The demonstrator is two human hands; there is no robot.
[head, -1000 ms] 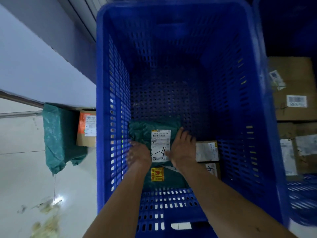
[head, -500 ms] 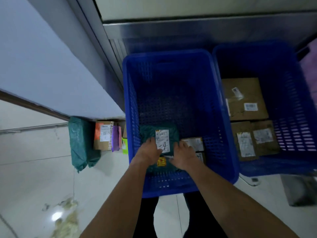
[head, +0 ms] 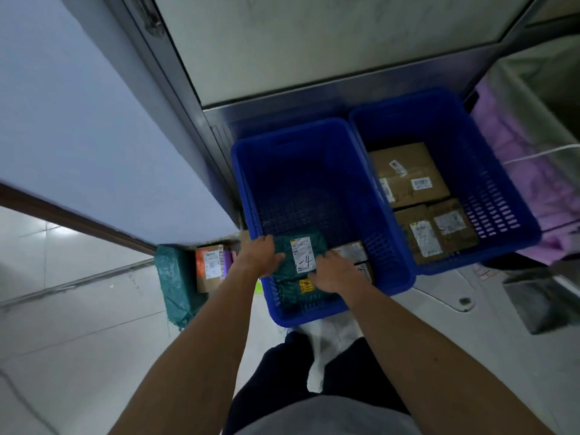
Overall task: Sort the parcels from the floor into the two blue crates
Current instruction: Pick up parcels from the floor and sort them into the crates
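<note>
Two blue crates stand side by side on the floor. In the left crate (head: 292, 130) a green bagged parcel (head: 301, 246) with a white label lies at the near end, on top of another green parcel (head: 301, 293). My left hand (head: 260, 255) grips its left edge with curled fingers. My right hand (head: 332, 273) rests flat on its right edge, partly over small cardboard boxes (head: 353, 251). The right crate (head: 502, 196) holds three brown cardboard parcels (head: 408, 174). On the floor to the left lie a green bag (head: 174, 284) and an orange-and-brown box (head: 210, 268).
A pale blue wall (head: 94, 136) runs along the left, a metal-framed panel (head: 314, 51) stands behind the crates. Purple cloth (head: 518, 183) hangs right of the right crate. A grey object (head: 539, 299) sits on the floor at the right. My legs stand before the left crate.
My head has risen and pulled back, so both crates and the floor parcels now show. Both hands stay on the green parcel in the left crate.
</note>
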